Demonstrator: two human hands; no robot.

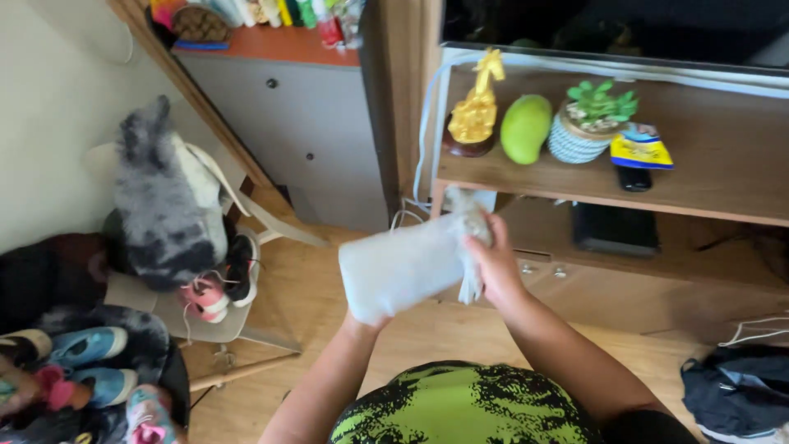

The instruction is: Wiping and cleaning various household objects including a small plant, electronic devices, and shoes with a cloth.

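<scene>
Hands wrapped in pale cloth before a wooden shelf.

Right hand (493,259) grips the pale grey cloth (407,263), bunched in its fingers; the left hand (362,316) is hidden under that cloth, so its grip cannot be told. A loose corner could, I judge, catch the gold giraffe figurine (475,111) or green mango (526,127) near the edge of the light wooden shelf (723,156) and knock them onto the wood floor (312,288). Left, a white chair (246,214) holds a grey plush toy (160,201).
</scene>
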